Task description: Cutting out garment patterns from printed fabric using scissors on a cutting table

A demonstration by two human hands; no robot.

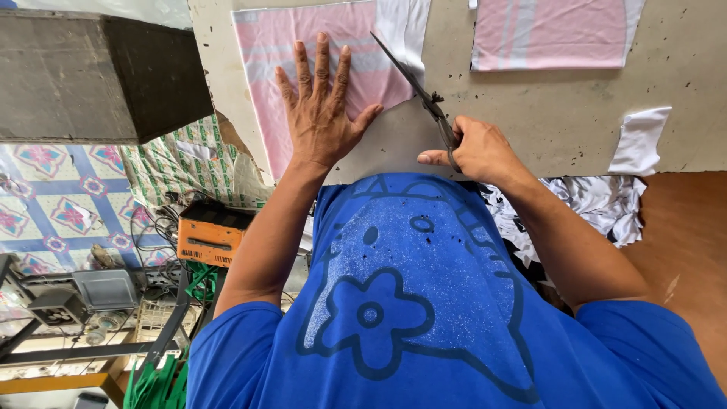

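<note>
Pink striped cloth (318,45) lies flat on the pale worktop (545,121), pressed down by the left hand (322,113) with fingers spread wide. Dark scissors (413,83), blades open along the cloth's right edge, are gripped in the closed right hand (477,148). Another pink piece (549,34) lies well apart to the right.

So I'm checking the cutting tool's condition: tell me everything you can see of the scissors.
The scissors are large, dark metal shears with long narrow blades, dull and worn-looking. The blades are parted, pointing up and away across the edge of the pink striped cloth on the pale worktable. The right hand grips the handles, hiding them; the pivot shows just above it.
</note>
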